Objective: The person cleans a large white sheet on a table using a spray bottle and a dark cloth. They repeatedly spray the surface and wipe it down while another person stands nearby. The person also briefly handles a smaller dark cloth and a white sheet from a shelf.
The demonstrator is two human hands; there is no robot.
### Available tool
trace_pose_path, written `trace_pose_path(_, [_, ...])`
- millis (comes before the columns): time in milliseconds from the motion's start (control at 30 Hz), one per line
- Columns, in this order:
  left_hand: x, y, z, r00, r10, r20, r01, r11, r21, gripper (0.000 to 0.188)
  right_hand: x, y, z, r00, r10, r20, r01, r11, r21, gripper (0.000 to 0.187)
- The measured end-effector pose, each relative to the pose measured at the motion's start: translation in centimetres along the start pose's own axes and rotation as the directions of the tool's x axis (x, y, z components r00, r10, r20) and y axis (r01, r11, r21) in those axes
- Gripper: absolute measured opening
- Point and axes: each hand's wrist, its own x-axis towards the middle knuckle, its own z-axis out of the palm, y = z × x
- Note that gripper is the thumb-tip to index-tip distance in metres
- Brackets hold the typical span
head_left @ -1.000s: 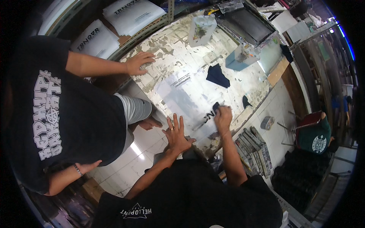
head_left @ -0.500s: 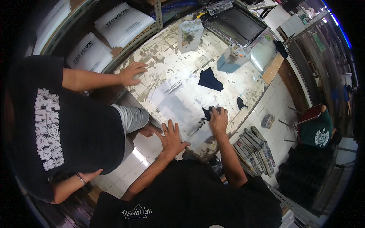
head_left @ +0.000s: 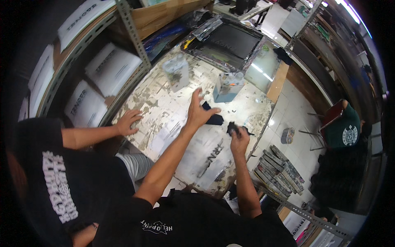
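Lettering (head_left: 59, 187), pale and blocky, runs down a co-worker's black shirt (head_left: 103, 177), far left of the right hand's grip. Above that, on the shelf, white printed sheets (head_left: 119, 68) lie stacked, bold dark characters across them. Closer in, the co-worker's hand (head_left: 128, 122) rests on the worktable (head_left: 158, 109). Next comes the left hand (head_left: 197, 114), holding nothing visible, fingers spread and thumb well out, left of the grip! Whether it touches the navy cloth (head_left: 214, 120) under its thumb, I cannot tell.

Down and left of the grip lies the pale sheet (head_left: 193, 158), one dark word smudged at its near end; it looks thin, light and easily creased, best taken by its unprinted edges. And here's the right hand (head_left: 240, 142), fingers closed around a dark rag (head_left: 233, 127) that bunches out beyond the fingertips, over the table's right side. It looks soft, limp and light, probably no worry to drop; bunching it in the palm suits it. Well right of the grip, flat frames (head_left: 279, 171) lean in a row.
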Motion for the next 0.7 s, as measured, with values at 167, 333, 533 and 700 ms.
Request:
trace_pose_path(167, [8.0,-0.5,5.0,0.979,0.060,0.194,-0.071,0.996,0.051,0.095,11.9,-6.4,-0.7,0.963,-0.170,-0.209,0.182,0.983,0.036,0.029])
trace_pose_path(333, [8.8,-0.3,5.9,0.952,0.139,0.274,-0.125,0.990,-0.068,0.057,18.6,-8.1,-0.5,0.928,-0.365,-0.068,0.351,0.922,-0.162,0.032])
trace_pose_path(533, [8.0,1.8,4.4,0.954,0.208,0.215,-0.256,0.939,0.228,0.056,17.3,-8.0,-0.9,0.929,-0.371,-0.019,0.346,0.882,-0.319,0.031])
trace_pose_path(700, [7.5,7.5,2.9,0.882,0.320,0.347,-0.457,0.761,0.460,0.057,15.4,-4.0,-1.8,0.970,-0.154,-0.186,0.124,0.979,-0.161,0.023])
